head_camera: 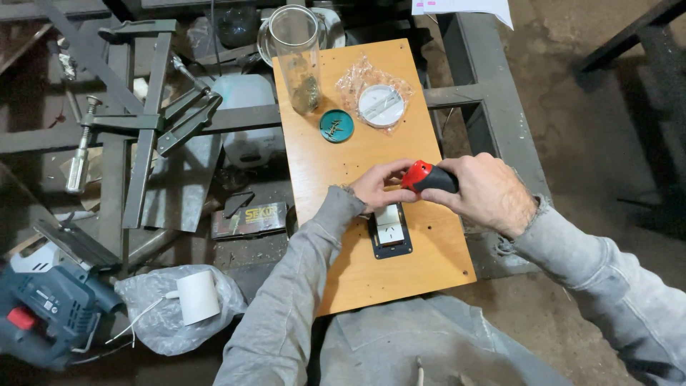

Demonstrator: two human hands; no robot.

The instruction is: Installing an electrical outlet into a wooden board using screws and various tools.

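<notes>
Workshop setting, dim, viewed from above. An orange-brown wooden board (371, 264) lies across a dark steel frame table (493, 96), its face pocked with small drilled holes. Concrete floor (593, 107) to the right, dusty and stained. Near the board's lower centre sits a wall switch (390, 230), white rockers in a black surround, flat on the wood. Right hand (486, 191) closed in a full grip around the black-and-red handle of a screwdriver (427, 178), held roughly level just above the switch's top edge. Left hand (379, 184) pinches the red front end of the same tool with fingertips and thumb, its grip narrow; shaft and tip hidden behind the fingers, so contact with the switch cannot be told. Both sleeves grey, cuffs frayed. Farther up the board: a tall clear glass cylinder (296, 57) standing upright with dark residue at its base, a round teal lid (336, 126) just beside it, and a white disc in a crinkled clear bag (379, 104) to the right. Left of the board, on the frame: steel bar clamps (146, 114), a translucent plastic jug (246, 118), a small dark box (250, 220). Lower left: a blue-grey jigsaw (46, 307), and a white cylinder with cord on a plastic bag (175, 307). White paper (464, 7) at the top edge.
</notes>
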